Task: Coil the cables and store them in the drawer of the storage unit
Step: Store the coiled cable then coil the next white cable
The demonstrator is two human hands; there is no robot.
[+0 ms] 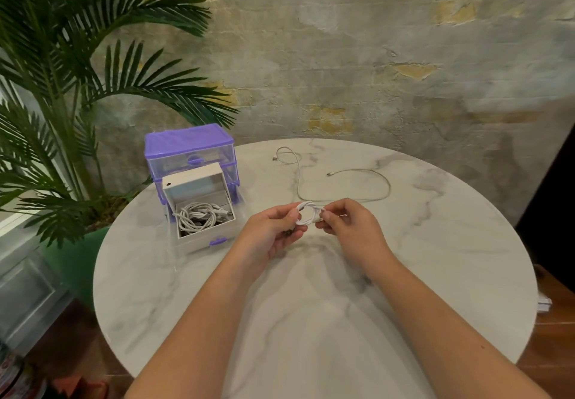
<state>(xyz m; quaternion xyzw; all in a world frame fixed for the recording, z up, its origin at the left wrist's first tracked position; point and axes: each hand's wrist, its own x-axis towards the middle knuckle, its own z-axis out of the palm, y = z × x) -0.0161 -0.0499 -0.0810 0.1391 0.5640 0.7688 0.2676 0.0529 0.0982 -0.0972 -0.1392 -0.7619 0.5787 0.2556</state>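
Observation:
A small coil of white cable (308, 213) is held above the middle of the round marble table (435, 258). My left hand (273, 230) grips the coil's left side and my right hand (345, 226) pinches its right side. A purple and clear storage unit (189, 156) stands at the table's left rim. Its white drawer (214, 229) is pulled out toward me and holds a bundle of white cables (196, 216). A loose white cable (357, 180) lies uncoiled on the table beyond my hands.
A tall palm plant (62, 87) in a green pot (74, 261) stands left of the table, its fronds reaching over the storage unit. A rough plaster wall is behind. Wooden floor shows at the right and lower left.

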